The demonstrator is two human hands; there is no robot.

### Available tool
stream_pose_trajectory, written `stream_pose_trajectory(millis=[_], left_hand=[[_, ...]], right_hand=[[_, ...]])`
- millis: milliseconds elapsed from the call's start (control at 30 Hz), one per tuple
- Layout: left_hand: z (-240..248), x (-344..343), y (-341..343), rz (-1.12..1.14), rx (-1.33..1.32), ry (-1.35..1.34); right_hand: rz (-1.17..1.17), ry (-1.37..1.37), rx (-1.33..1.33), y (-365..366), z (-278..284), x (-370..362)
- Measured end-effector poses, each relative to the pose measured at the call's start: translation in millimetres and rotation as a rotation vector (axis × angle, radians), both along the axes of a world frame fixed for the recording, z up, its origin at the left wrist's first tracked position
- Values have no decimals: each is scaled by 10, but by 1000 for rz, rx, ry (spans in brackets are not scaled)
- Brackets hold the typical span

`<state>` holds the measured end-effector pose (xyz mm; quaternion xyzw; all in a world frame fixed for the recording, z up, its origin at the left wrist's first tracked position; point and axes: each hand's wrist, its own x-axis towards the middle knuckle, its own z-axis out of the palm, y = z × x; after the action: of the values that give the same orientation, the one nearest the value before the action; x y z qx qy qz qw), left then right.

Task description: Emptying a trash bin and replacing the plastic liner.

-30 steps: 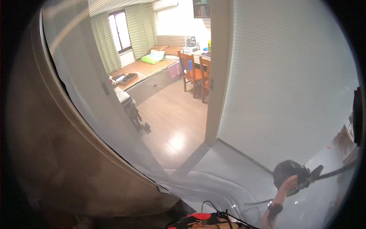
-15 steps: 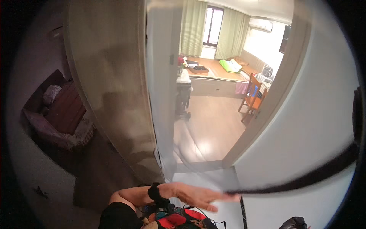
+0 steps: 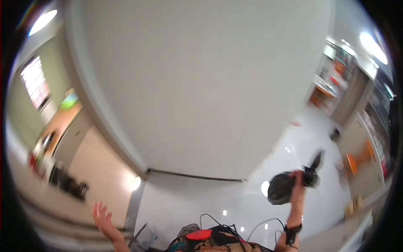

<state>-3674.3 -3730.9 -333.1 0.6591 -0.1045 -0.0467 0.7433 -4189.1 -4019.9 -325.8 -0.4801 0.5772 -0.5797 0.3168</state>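
Note:
My right hand (image 3: 297, 181) is raised out to the right, its fingers closed round the neck of a black plastic bag (image 3: 280, 189). The bag's bulging body hangs to the left of the hand, and its gathered end sticks up beyond the fist. A black band (image 3: 292, 235) circles my right wrist. My left hand (image 3: 103, 217) is held out at the lower left, palm up and fingers spread, touching nothing. What the bag contains is hidden.
A broad pale wall (image 3: 201, 84) stands straight ahead, with a dark strip (image 3: 195, 175) along its foot. On the left a doorway opens on a room with a wooden platform (image 3: 63, 119). Glossy white floor (image 3: 226, 197) runs off right towards an orange chair (image 3: 351, 164). Thin cables (image 3: 210, 216) loop at my front.
My view has swung right, so the doorway now lies at the left. The black bag has come up from the lower right edge in my right hand. My left hand is further left.

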Motion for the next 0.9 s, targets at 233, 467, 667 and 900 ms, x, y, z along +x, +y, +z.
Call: stream_pose_trajectory(millis=[233,467,667,900], left_hand=[[-466,-1010,-2378,-756,68,-32],[-637,-2406,-4254,-1208,57,-99],[-589,-3856,-5384,-1703,76,67],[-564,-5427,-6208,-2190,275,82]], right_hand=[[23,194,21,-11,-266,-1030],[-152,507,390,-309,-202,-1995],[-351,565,508,-682,-85,-2709],[-647,538,449,-890,-259,-3822]])
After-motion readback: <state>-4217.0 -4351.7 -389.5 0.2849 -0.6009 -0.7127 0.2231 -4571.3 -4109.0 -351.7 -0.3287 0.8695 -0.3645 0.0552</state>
